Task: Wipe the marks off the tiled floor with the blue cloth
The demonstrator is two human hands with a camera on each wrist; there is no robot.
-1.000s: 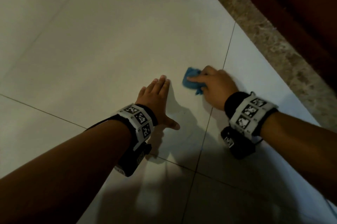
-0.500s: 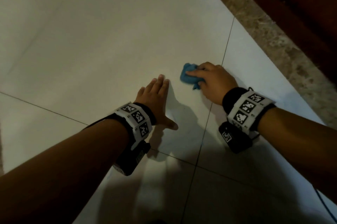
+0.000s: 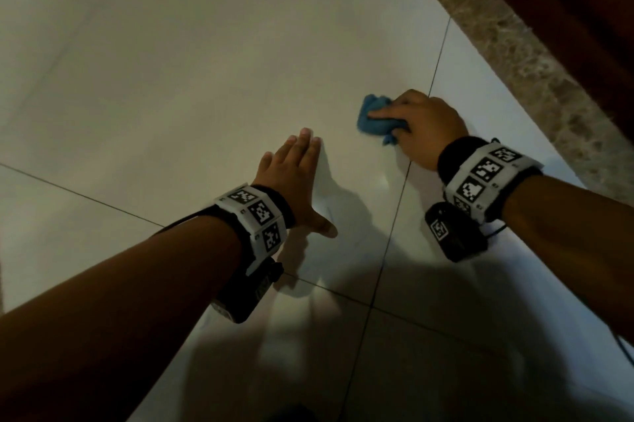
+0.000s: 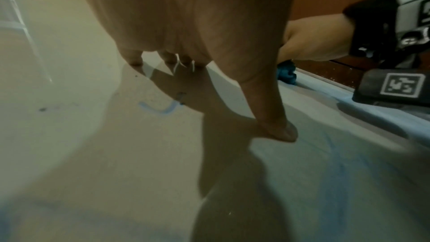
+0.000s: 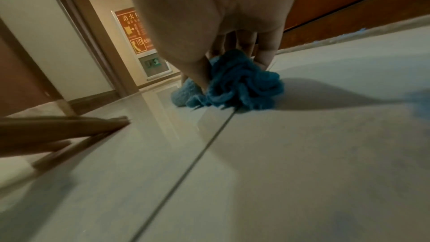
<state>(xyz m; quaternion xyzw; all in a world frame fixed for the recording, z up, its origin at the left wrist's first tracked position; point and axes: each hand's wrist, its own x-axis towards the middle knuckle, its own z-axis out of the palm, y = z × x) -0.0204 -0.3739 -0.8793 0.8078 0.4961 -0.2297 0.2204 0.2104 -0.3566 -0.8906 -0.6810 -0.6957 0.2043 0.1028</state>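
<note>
Right hand [image 3: 427,128] is gripping the bunched blue cloth [image 3: 374,119], pressing it onto the tiled floor [image 3: 171,78], while left hand [image 3: 298,174] is lying flat, fingers straight, just beside it.

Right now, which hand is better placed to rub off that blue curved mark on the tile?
The right hand: it already grips the blue cloth on the floor. The left hand lies flat and holds nothing, though the blue mark sits beneath it.

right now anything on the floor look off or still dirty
Yes: a curved blue mark and dark specks remain under the left hand, away from the blue cloth gripped by the right hand.
</note>
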